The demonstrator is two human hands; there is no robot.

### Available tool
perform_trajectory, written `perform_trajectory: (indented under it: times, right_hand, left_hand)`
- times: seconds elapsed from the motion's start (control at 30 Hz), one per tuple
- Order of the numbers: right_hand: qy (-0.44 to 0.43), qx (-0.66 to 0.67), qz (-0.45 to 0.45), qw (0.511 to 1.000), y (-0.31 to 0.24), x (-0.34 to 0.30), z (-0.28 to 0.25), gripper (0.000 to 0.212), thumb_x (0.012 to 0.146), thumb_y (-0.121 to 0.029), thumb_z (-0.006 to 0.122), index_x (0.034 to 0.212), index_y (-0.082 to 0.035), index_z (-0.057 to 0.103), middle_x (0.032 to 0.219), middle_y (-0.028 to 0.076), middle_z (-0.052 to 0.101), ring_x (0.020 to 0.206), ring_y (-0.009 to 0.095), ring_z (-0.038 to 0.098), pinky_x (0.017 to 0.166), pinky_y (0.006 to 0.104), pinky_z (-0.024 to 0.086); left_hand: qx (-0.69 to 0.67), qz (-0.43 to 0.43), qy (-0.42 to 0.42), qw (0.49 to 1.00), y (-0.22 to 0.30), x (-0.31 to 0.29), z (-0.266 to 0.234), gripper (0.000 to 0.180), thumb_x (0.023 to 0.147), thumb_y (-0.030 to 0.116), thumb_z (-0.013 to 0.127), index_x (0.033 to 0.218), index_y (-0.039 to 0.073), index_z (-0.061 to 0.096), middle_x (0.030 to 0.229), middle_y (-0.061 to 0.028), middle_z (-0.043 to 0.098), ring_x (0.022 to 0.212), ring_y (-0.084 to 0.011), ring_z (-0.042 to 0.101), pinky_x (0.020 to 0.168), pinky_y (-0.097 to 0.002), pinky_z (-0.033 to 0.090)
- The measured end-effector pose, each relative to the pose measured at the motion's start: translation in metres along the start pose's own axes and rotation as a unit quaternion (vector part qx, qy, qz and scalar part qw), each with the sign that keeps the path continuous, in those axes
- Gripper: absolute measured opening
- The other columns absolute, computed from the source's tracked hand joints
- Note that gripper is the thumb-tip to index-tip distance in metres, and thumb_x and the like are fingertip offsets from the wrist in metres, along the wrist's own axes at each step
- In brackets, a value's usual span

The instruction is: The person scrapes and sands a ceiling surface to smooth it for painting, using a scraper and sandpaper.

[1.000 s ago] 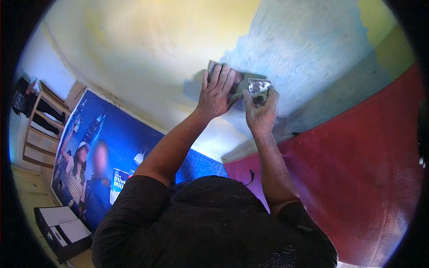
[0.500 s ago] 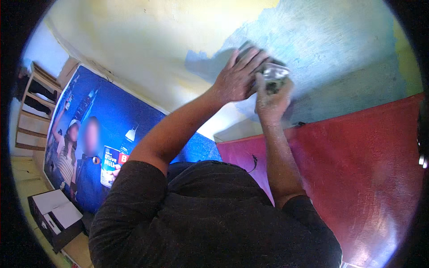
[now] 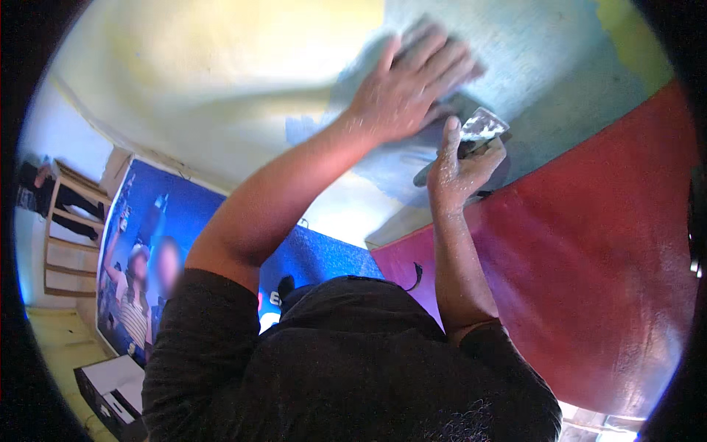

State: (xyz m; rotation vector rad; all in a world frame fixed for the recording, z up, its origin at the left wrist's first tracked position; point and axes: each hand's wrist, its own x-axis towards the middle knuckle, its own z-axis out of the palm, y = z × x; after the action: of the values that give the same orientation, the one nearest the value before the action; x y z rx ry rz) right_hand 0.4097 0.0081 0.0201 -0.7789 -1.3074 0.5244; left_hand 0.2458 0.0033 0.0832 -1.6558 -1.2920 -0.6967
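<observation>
Stretched out over the pale wall (image 3: 258, 59), my left hand (image 3: 405, 92) has its fingers apart and their tips blurred by motion. A dark edge shows past those fingertips; whether it is a thing under the hand or a shadow, I cannot make out. Just below and to the right, my right hand (image 3: 460, 175) is closed on a putty knife (image 3: 484, 124), thumb pointing up along it. Its metal blade is smeared with white and tilts up and to the right. Most of the handle is hidden in the hand. Whitish dust covers the right hand and wrist.
A deep red wall surface (image 3: 582, 258) adjoins on the right. At left hangs a large blue poster (image 3: 199, 195) with printed people. Beyond it are a wooden rack (image 3: 71, 254) and a black-and-white box (image 3: 114, 390). A black hook-shaped piece (image 3: 418, 276) shows near my body.
My left hand has moved upward along the wall, away from the right hand. The right hand, still gripping the putty knife, has shifted slightly right and down. The whole view has turned a little.
</observation>
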Motion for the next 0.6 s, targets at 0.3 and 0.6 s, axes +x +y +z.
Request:
perform_trajectory:
  times: [0.3,0.6]
  right_hand:
    - [-0.001,-0.078,0.019,0.997,0.029,-0.047,-0.005,0.063,0.098,-0.032,0.090,0.132,0.004,0.051,0.114,0.011,0.061,0.103,0.018,0.059,0.093,0.0344,0.050]
    - [0.082,-0.008,0.023,0.996,-0.011,-0.037,0.008,0.054,0.098,-0.023,0.090,0.130,0.000,0.052,0.112,0.007,0.061,0.099,0.016,0.059,0.091,0.0336,0.051]
  left_hand:
    - [-0.038,0.101,-0.109,0.988,0.040,-0.154,0.077,0.081,0.098,0.061,0.067,0.170,0.032,0.044,0.178,0.0084,0.040,0.164,-0.0158,0.032,0.133,-0.0575,0.009]
    - [-0.033,0.098,0.008,0.995,0.014,-0.013,0.039,0.079,0.097,0.049,0.071,0.168,0.026,0.047,0.176,0.0049,0.042,0.163,-0.0198,0.035,0.129,-0.0576,0.022]
